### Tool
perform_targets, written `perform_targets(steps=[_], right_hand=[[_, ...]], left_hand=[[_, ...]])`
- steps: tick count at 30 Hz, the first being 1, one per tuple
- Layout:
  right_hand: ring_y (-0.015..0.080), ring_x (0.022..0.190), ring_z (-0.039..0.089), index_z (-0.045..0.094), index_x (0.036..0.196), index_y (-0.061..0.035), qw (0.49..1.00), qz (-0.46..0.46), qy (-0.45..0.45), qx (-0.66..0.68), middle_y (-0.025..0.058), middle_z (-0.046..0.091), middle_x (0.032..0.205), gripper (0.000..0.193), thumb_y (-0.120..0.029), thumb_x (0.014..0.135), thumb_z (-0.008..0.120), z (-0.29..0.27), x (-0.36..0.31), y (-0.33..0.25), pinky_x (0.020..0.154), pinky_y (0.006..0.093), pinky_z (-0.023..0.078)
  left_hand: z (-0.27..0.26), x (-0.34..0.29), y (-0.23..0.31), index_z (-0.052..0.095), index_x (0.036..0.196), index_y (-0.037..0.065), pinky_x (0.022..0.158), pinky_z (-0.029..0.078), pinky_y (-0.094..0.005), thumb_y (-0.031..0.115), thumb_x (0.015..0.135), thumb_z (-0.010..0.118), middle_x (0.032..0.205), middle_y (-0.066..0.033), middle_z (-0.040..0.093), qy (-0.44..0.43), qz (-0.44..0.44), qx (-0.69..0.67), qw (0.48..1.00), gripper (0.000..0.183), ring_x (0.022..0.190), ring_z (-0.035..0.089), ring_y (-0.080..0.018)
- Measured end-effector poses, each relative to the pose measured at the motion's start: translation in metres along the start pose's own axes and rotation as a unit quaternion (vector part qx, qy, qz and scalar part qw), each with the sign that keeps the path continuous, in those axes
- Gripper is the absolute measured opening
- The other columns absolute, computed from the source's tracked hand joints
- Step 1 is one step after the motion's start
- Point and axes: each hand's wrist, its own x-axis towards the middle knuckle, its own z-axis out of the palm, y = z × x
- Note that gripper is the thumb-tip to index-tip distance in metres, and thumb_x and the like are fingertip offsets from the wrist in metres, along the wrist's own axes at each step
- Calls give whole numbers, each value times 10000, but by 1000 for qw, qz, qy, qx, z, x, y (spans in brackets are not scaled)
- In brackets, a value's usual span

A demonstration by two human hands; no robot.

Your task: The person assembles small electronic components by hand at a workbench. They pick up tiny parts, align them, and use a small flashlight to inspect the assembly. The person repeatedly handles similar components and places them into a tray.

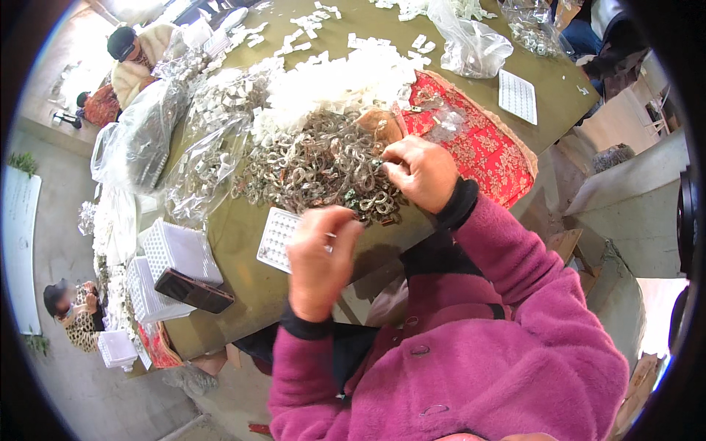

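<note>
My left hand (320, 257) is curled over the right side of a white tray with rows of round holes (273, 237). It is slightly blurred, and a small pale bit shows by its fingers, too small to name. At the right edge of a heap of small grey-brown ring-like pieces (316, 162), my right hand (423, 170) has thumb and forefinger pinched together. Whatever lies between those fingertips is hidden. Behind the heap spreads a pile of small white pieces (331, 81). A red patterned cloth (493, 147) lies just right of my right hand.
Stacked white trays (180, 253) stand at the left, a dark phone-like case (195, 290) leaning on them. Clear plastic bags (213, 162) of small parts lie beyond. Another white tray (518, 97) and a plastic bag (471, 48) rest at the far right. People sit along the table's far left.
</note>
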Motion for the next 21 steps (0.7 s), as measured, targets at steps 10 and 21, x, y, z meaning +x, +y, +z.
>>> perform_targets(steps=[10, 21], right_hand=[[102, 790, 705, 727, 1092, -12, 821, 264, -27, 505, 72, 758, 1008, 170, -147, 994, 697, -12, -27, -4, 673, 230, 572], [100, 826, 687, 628, 1335, -12, 761, 246, -71, 596, 26, 723, 1021, 410, -168, 976, 749, -5, -60, -29, 754, 239, 577]], left_hand=[[88, -23, -1, 661, 1181, -6, 630, 590, -284, -20, 885, 774, 1027, -101, 661, 61, -146, -243, 957, 318, 776, 697, -154], [73, -10, 6, 731, 1047, 24, 708, 578, -325, -30, 871, 756, 996, -118, 691, 155, 16, -69, 985, 187, 823, 709, -228]])
